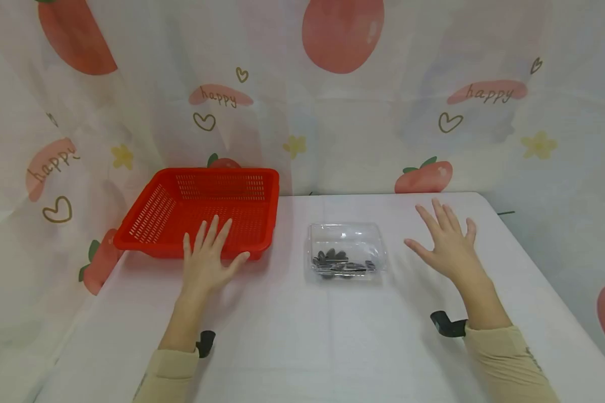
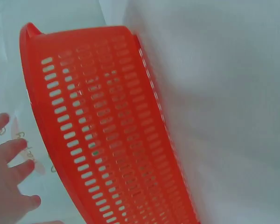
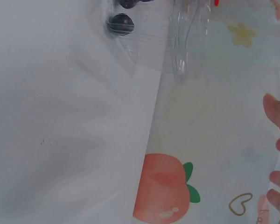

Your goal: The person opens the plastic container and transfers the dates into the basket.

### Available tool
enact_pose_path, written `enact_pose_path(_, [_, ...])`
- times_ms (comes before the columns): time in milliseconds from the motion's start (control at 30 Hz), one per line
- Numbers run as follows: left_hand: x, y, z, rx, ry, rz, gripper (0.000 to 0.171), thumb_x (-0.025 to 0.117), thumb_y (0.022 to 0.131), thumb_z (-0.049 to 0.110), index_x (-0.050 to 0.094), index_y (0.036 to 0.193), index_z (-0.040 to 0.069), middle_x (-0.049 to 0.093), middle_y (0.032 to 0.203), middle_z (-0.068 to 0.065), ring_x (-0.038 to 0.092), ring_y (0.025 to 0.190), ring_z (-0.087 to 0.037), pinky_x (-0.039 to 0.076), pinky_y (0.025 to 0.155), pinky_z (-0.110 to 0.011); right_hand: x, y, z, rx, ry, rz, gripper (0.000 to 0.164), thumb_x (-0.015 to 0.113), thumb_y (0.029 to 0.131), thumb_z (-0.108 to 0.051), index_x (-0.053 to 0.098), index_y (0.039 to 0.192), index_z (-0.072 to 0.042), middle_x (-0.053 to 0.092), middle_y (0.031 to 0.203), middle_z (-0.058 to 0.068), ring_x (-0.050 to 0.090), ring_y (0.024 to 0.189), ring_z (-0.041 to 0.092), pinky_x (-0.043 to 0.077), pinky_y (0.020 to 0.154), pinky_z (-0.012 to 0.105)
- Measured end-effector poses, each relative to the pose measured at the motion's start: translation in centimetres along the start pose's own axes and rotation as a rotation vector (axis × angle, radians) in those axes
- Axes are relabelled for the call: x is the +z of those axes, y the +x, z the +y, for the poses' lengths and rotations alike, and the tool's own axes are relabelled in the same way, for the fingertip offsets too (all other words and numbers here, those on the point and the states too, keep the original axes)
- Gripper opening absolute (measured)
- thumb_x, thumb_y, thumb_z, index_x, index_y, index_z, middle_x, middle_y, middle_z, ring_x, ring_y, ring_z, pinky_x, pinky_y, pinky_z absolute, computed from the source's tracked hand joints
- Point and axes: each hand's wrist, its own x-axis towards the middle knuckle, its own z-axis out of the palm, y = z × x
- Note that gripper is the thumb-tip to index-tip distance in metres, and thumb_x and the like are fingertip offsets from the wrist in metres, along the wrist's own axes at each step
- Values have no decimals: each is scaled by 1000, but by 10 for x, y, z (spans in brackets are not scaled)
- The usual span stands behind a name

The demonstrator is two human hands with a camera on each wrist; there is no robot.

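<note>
My left hand (image 1: 208, 268) hovers with spread fingers in front of a red plastic basket (image 1: 269, 224), overlapping its near rim in the head view. In the left wrist view the basket's slotted side wall (image 2: 107, 116) stands beside the fingers (image 2: 14, 151). My right hand (image 1: 454, 249), fingers also spread, is raised over the right part of the table and holds nothing. Between the hands sits a clear plastic box (image 1: 365, 238) with several small dark round fruits (image 1: 331, 256) in it. The right wrist view shows one dark fruit (image 3: 121, 24) through the box's wall.
The white table (image 1: 282, 336) carries the basket at back left and the box near the middle. A printed curtain (image 1: 363, 129) hangs directly behind the table and along its sides. Black wrist mounts (image 1: 447, 324) stick out inward from both sleeves.
</note>
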Motion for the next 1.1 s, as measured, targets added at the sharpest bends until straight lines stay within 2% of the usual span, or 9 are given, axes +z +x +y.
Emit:
enact_pose_path(67, [1,-2,3,15,-114,89,74,57,82,48,29,144,18,24,149,-12,19,135,-35,3,106,-58,3,2,-2,-39,7,76,72,60,84,-41,26,142,-15,15,149,17,10,136,36,-1,99,64])
enact_pose_path(267, [5,-10,19,81,-593,363,49,61,83,14,50,130,6,50,132,-12,43,122,-28,31,101,-49,12,7,-14,-175,18,262,60,68,77,-20,43,130,-8,34,137,19,30,126,36,18,95,61])
enact_pose_path(367, [8,-15,29,80,-800,438,38,57,84,3,55,122,0,58,120,-16,52,113,-23,40,95,-35,17,9,-21,-235,18,315,57,68,75,-17,46,127,-7,39,133,18,35,122,36,24,92,59])
enact_pose_path(433, [10,-17,34,59,-936,443,31,54,86,-2,57,117,-5,60,114,-21,57,107,-21,43,91,-25,21,11,-26,-270,19,335,56,69,74,-16,47,125,-7,41,131,18,39,118,36,26,91,59])
enact_pose_path(600, [22,-24,45,-113,-1230,299,25,50,90,2,58,111,-9,62,105,-24,62,95,-14,46,85,-20,32,16,-39,-337,23,336,57,69,74,-17,47,126,-8,43,130,17,42,115,36,28,90,57])
enact_pose_path(667, [30,-26,47,-188,-1289,221,27,50,92,7,58,112,-9,64,104,-21,64,92,-13,48,83,-23,36,18,-45,-362,28,330,57,69,75,-18,47,126,-8,43,130,17,42,116,35,28,91,57])
enact_pose_path(867, [59,-30,59,-358,-1453,-20,41,52,92,23,54,116,-10,66,103,-16,62,96,-35,51,80,-37,44,22,-67,-445,42,319,55,69,76,-19,48,125,-8,44,130,16,41,118,31,28,91,57])
enact_pose_path(1067, [73,-27,73,-661,-1576,-215,49,53,91,26,46,126,-7,63,109,-20,64,95,-28,48,85,-39,54,24,-84,-522,49,280,53,70,76,-20,50,124,-8,46,128,16,41,118,30,29,92,56])
enact_pose_path(1100, [75,-26,74,-689,-1582,-248,48,52,91,26,45,127,-6,61,112,-21,64,95,-28,47,86,-40,56,24,-87,-534,52,273,53,70,76,-20,50,124,-9,46,128,15,41,118,30,29,93,55])
